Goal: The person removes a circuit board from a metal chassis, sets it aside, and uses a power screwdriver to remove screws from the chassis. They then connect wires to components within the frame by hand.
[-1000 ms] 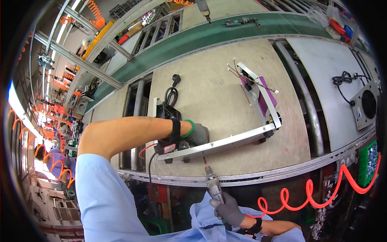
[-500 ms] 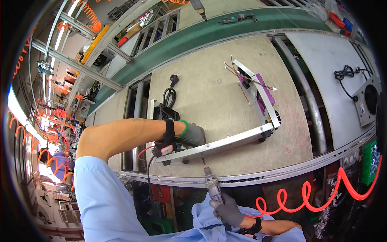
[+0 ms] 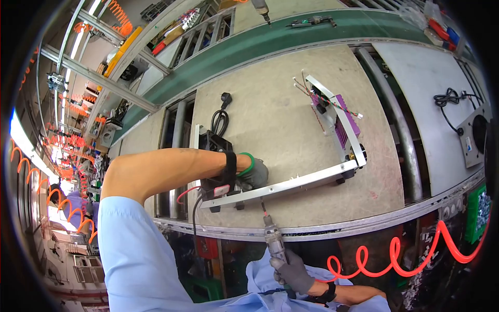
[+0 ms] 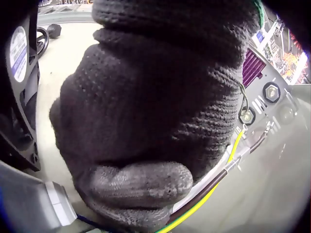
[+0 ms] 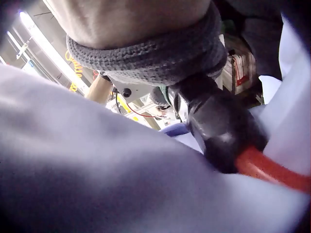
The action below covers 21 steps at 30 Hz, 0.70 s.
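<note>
A: State of the right grip (image 3: 295,272)?
B: Clamped around the pneumatic screwdriver (image 3: 274,236), with bit (image 3: 263,206) toward the near side of the metal frame (image 3: 291,185) on the worktop (image 3: 291,109).
A: And of the left grip (image 3: 254,175)?
B: Just behind that side; cannot tell whether clamped.
A: Best practice?
B: Probably: brace the metal frame, align the bit squarely, press steadily, avoid pinching the yellow-green wire (image 4: 237,145).

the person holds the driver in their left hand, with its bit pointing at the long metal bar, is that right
Not quite: the head view shows the driver in the person's right hand, not the left hand. Its bit does point at the long metal bar.
</note>
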Tool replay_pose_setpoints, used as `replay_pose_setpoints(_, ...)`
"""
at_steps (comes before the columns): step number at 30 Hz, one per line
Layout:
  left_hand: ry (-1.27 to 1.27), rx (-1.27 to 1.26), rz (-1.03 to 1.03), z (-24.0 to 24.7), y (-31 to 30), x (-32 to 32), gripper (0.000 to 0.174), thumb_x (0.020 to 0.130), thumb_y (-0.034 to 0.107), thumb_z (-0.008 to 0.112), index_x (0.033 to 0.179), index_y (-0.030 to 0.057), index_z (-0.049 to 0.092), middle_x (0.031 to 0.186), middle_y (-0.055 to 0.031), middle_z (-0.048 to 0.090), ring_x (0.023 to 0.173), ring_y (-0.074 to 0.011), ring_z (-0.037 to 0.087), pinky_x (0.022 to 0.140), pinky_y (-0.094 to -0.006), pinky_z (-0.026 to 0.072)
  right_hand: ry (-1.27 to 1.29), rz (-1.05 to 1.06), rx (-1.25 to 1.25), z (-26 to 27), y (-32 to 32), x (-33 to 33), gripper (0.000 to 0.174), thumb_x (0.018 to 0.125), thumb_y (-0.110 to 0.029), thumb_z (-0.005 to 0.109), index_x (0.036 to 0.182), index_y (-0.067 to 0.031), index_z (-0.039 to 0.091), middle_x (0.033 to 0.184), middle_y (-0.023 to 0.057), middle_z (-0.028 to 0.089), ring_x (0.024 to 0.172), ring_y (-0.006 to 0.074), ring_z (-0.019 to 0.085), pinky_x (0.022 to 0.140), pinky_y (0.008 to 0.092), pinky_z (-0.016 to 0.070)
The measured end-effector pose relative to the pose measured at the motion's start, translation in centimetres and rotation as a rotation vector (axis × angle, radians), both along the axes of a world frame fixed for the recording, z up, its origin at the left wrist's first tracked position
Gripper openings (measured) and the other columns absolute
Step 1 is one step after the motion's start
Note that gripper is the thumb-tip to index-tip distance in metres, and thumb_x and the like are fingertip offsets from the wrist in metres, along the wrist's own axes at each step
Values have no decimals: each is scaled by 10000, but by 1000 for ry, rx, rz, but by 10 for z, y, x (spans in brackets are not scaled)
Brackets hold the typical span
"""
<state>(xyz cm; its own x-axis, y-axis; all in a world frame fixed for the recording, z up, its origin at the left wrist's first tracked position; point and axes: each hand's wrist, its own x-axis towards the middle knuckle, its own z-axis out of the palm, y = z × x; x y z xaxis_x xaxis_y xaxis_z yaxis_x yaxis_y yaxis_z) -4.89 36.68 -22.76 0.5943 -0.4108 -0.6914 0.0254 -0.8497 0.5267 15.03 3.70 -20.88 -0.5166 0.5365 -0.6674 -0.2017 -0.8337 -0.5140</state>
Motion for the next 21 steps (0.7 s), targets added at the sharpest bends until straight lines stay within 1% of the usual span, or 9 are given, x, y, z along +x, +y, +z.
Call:
replay_pose_setpoints(4, 12, 17, -4, -1, -1, 0, 223, 613, 179, 778, 790, 62, 712, 807, -184, 712, 752, -415, 682, 623, -503, 545, -14, 7, -14, 4, 1, -4, 334, 961, -265, 665, 1187, -60, 528, 712, 44, 579, 548, 100, 566, 465, 261, 453)
replay_pose_setpoints(7, -135, -30, 74, 1, -2, -5, 175, 601, 100, 788, 738, 25, 709, 768, -193, 696, 695, -415, 645, 583, -450, 522, -17, -4, 9, 4, 1, -4, 345, 960, -260, 666, 1201, -58, 523, 711, 44, 578, 548, 101, 565, 464, 264, 453)
replay_pose_setpoints(12, 53, 9, 19, 2, -2, 5, 196, 624, 126, 782, 759, 6, 707, 725, -197, 663, 635, -382, 585, 580, -409, 493, -17, 0, 69, -1, -5, -5, 381, 941, -244, 690, 1218, -44, 521, 716, 42, 577, 553, 101, 567, 474, 267, 459)
replay_pose_setpoints(14, 177, 81, 314, 19, -6, 14, 196, 693, 158, 742, 775, -17, 707, 695, -187, 632, 614, -341, 575, 580, -406, 484, -44, 18, 91, 4, -2, 0, 410, 923, -238, 712, 1226, -38, 520, 726, 42, 580, 555, 99, 564, 481, 274, 462)
replay_pose_setpoints(16, 453, 243, 944, 49, -18, 30, 247, 774, 204, 685, 783, -42, 702, 672, -169, 594, 595, -290, 569, 582, -408, 479, -118, 89, 123, 10, -3, 11, 441, 883, -273, 752, 1197, -44, 544, 782, 46, 592, 595, 104, 572, 507, 287, 483)
replay_pose_setpoints(17, 455, 225, 1123, 74, -20, 37, 402, 885, 316, 589, 830, -65, 705, 686, -117, 585, 597, -230, 570, 586, -412, 488, -158, 119, 138, 13, -3, 18, 456, 862, -291, 772, 1183, -48, 556, 809, 48, 597, 615, 106, 576, 520, 294, 493)
replay_pose_setpoints(18, 307, 158, 1433, 106, -26, 41, 493, 927, 414, 565, 934, -59, 702, 761, -96, 655, 643, -219, 605, 617, -406, 509, -182, 129, 207, 9, -8, 26, 478, 850, -293, 777, 1196, -43, 562, 827, 53, 607, 648, 124, 591, 562, 312, 511)
replay_pose_setpoints(20, 61, 122, 1557, 145, -40, 45, 600, 968, 523, 526, 1071, -46, 688, 860, -91, 703, 706, -227, 646, 668, -391, 536, -231, 155, 338, -2, -27, 46, 522, 826, -298, 787, 1222, -33, 573, 863, 62, 626, 713, 161, 622, 645, 347, 547)
replay_pose_setpoints(21, -41, 145, 1506, 165, -53, 49, 621, 971, 555, 521, 1101, -31, 683, 900, -112, 707, 750, -231, 659, 703, -384, 545, -327, 163, 533, -2, -33, 59, 572, 793, -316, 785, 1245, -23, 591, 944, 116, 677, 836, 262, 683, 774, 389, 558)
